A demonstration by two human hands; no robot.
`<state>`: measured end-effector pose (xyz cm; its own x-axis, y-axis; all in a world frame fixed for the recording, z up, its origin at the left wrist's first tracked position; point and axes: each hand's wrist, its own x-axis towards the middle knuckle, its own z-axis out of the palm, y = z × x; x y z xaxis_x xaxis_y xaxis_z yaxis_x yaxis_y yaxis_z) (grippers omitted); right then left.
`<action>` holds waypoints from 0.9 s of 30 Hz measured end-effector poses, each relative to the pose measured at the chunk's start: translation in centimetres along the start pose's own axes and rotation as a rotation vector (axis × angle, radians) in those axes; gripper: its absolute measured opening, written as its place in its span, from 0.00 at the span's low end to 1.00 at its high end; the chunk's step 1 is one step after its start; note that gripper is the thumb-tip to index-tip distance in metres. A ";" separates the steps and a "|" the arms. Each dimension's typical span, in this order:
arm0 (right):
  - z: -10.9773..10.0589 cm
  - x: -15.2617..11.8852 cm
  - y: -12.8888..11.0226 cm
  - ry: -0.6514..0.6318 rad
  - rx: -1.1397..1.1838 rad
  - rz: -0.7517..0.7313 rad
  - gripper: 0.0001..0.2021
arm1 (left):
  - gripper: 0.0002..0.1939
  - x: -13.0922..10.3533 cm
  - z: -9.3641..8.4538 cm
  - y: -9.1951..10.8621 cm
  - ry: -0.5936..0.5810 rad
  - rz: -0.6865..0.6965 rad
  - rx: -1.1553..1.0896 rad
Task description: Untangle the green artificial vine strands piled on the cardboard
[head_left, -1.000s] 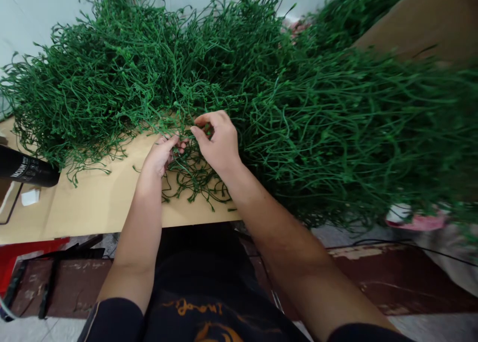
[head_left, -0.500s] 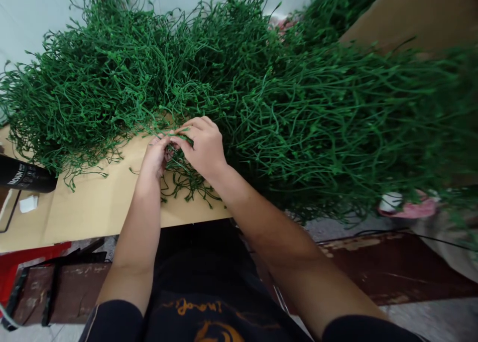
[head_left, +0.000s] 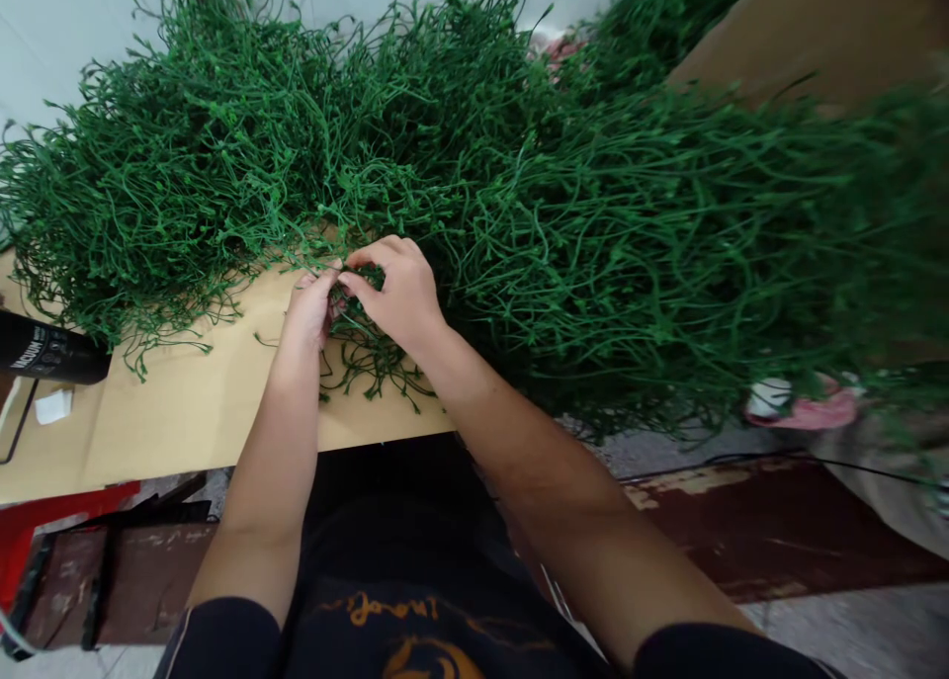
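At frame centre, my left hand (head_left: 309, 308) and right hand (head_left: 396, 294) meet fingertip to fingertip, both pinching thin green plastic stems (head_left: 371, 358) lying on the tan cardboard surface (head_left: 185, 402). Beyond them, the big green stem pile (head_left: 519, 185) fills the upper frame.
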<state>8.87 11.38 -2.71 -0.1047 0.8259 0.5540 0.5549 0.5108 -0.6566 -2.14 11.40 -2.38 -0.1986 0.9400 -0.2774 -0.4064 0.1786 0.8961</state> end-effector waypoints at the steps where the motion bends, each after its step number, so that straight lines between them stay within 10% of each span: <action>1: 0.1 0.0 -0.1 0.000 -0.018 -0.013 0.05 | 0.07 0.1 -0.1 -0.1 -0.009 0.008 0.006; 13: 0.5 0.0 0.1 0.044 0.162 -0.181 0.06 | 0.07 0.4 -0.5 -0.1 -0.066 -0.038 -0.133; 27: 1.5 -0.9 -0.5 -0.192 0.002 -0.225 0.06 | 0.07 0.6 0.0 -0.6 0.048 -0.049 -0.195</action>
<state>7.51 10.77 -3.64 -0.3795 0.7221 0.5784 0.4984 0.6863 -0.5297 -1.99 11.88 -3.09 -0.2150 0.9156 -0.3398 -0.5805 0.1599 0.7984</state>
